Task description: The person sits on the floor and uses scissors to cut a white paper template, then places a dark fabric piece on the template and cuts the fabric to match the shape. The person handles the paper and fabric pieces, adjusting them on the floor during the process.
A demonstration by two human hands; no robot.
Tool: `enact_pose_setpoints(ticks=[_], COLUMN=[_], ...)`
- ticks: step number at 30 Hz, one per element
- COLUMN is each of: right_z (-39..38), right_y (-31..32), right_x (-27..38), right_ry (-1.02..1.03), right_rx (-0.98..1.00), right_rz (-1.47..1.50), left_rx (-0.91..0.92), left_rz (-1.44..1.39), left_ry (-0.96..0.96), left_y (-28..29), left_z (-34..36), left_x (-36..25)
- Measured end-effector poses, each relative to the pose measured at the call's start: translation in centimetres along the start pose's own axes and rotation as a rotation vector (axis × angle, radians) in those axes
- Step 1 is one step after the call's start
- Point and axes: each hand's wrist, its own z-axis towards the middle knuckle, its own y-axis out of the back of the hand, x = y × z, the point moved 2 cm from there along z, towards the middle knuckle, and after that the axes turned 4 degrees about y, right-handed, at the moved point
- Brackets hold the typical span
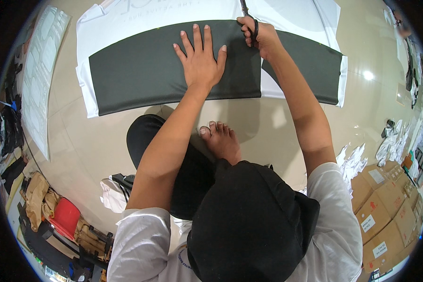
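Observation:
A dark grey, gently curved panel (136, 70) lies over white fabric (96, 35) on the floor. My left hand (198, 58) rests flat on this panel, fingers spread. At the panel's far edge, my right hand (264, 38) grips a pair of scissors (255, 32) by the black handles. The blades point away from me and run up out of the picture's top edge, over the white fabric. To the right lies a second dark grey piece (312, 68), with a wedge of white between it and the first.
My bare foot (222, 143) stands on the tiled floor just in front of the panel. A long whitish patterned sheet (41, 80) lies at the left. Cardboard boxes (385, 202) are stacked at the lower right, beside white scraps (352, 162). A red object (64, 217) sits at the lower left.

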Motion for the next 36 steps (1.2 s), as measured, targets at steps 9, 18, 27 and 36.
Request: enact_pose_setpoints(ticks=[9, 18, 27, 36], right_z=[0.6, 1.0, 1.8, 2.4], right_y=[-0.2, -1.4, -2.1, -2.4], right_x=[-1.3, -0.2, 0.0, -0.6], right_ry=[0.021, 0.024, 0.019, 0.049], right_rx=[-0.008, -0.042, -0.043, -0.061], right_rz=[-0.016, 0.032, 0.057, 0.045], left_rx=[-0.014, -0.007, -0.017, -0.003], left_rz=[-0.01, -0.002, 0.011, -0.001], left_ry=[-0.015, -0.01, -0.018, -0.009], left_y=[-0.1, 0.1, 0.0, 0.2], left_z=[0.2, 0.1, 0.1, 0.2], left_x=[0.0, -0.1, 0.0, -0.1])
